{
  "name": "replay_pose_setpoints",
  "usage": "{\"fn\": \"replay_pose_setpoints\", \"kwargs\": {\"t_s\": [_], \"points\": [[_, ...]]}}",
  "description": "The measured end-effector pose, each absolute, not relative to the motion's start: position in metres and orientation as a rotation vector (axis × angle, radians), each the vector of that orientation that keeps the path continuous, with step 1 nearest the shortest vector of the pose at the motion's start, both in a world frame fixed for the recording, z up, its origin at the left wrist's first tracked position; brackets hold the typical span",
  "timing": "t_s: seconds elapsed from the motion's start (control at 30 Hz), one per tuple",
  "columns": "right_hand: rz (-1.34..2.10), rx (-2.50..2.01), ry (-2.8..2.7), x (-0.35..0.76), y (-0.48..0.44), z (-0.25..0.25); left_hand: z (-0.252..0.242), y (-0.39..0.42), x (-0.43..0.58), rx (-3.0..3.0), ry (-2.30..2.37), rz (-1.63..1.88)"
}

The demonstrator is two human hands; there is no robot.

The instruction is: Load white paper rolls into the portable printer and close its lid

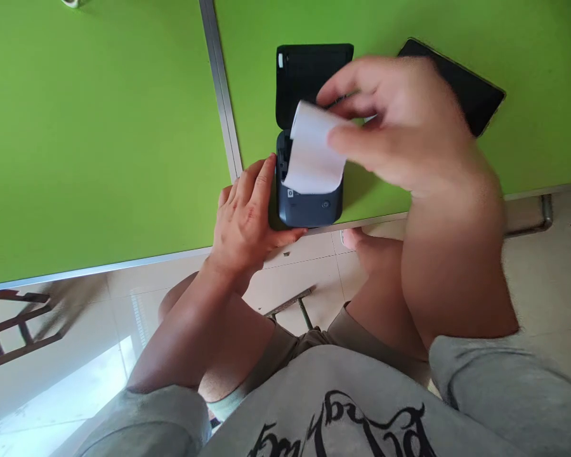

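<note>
A small dark blue-grey portable printer (309,212) sits at the table's front edge, its black lid (309,63) swung open toward the back. My left hand (247,216) steadies the printer, fingers along its left side and thumb at its front. Over the open compartment, my right hand (394,120) pinches a roll of white paper (316,149) between thumb and fingers. The paper covers most of the compartment, so whether the roll touches the inside is hidden. A power button shows on the printer's top near the front right.
Behind my right hand lies a black tablet or large phone (480,98) on the green table (124,127). A metal strip (221,89) runs across the tabletop left of the printer. Part of a white object (70,2) shows at the top left edge.
</note>
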State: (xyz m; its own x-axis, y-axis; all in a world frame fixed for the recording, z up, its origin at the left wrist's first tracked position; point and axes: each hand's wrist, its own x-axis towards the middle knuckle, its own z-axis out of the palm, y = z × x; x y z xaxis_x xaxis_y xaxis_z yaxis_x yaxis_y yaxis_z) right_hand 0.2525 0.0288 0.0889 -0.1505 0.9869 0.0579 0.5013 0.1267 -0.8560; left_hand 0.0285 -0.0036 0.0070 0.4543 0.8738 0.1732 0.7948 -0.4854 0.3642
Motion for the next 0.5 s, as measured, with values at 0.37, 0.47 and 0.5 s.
{"fn": "replay_pose_setpoints", "kwargs": {"t_s": [0.37,0.47,0.5], "points": [[0.696,-1.223,-0.698,0.284,0.047,0.037,0.016,-0.003,0.032,2.518,1.353,0.461],[0.47,-1.292,-0.71,0.288,0.046,0.022,0.015,0.002,0.036,2.533,1.279,0.524],[0.419,-1.343,-0.756,0.291,0.044,0.019,0.014,0.003,0.037,2.55,1.249,0.563]]}}
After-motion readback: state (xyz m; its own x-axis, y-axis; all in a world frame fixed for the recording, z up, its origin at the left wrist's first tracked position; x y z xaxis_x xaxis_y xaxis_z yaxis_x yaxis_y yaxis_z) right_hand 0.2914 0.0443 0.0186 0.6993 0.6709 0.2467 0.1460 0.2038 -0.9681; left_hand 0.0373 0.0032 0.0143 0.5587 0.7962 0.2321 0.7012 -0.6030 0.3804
